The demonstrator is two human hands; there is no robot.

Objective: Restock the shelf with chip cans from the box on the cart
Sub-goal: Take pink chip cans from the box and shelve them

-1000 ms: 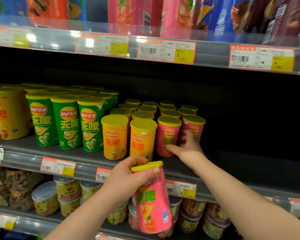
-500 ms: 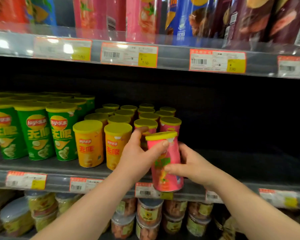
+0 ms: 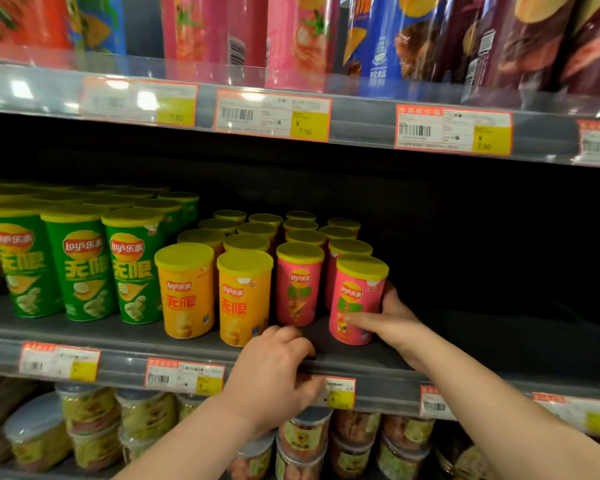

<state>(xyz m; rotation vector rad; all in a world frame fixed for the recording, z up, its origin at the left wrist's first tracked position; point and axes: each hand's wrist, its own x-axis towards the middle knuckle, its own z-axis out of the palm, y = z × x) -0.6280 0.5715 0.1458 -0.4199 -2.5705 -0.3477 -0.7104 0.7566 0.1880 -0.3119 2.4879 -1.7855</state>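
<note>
On the middle shelf [image 3: 94, 336], the far left holds rows of tall green cans [image 3: 84, 268] with yellow lids. Just beside them stand two columns of shorter orange cans [image 3: 186, 292], running back into the dark. In front of the orange cans and lower down, the left hand [image 3: 274, 372] rests on the shelf's front lip, knuckles up. Its fingers [image 3: 284, 336] are loosely curled and hold no can, and its thumb lies over a price label [image 3: 338, 393] on the rail. Next come the pink cans [image 3: 298, 285], also in two columns. The front can of the right-hand column, the held pink can [image 3: 355, 303], stands upright on the shelf, a little forward of its neighbour and near the front edge. The right hand [image 3: 392, 320] grips it low on the body, with the thumb laid across the printed front and the other fingers wrapped behind its right side. The can looks like a light, stiff paperboard tube with a snap-on plastic lid. It should slide easily on the smooth shelf, but it would probably tip if pushed near the top. Its glossy wall gives little friction, so the best hold seems to be round the lower half, as here, rather than by the lid, which might pop off. A hard squeeze could dent the tube and crush the chips. Neither the box nor the cart is in view. Above, bagged snacks [image 3: 298, 39] hang over the upper rail, and below sit round tubs [image 3: 305, 434].
</note>
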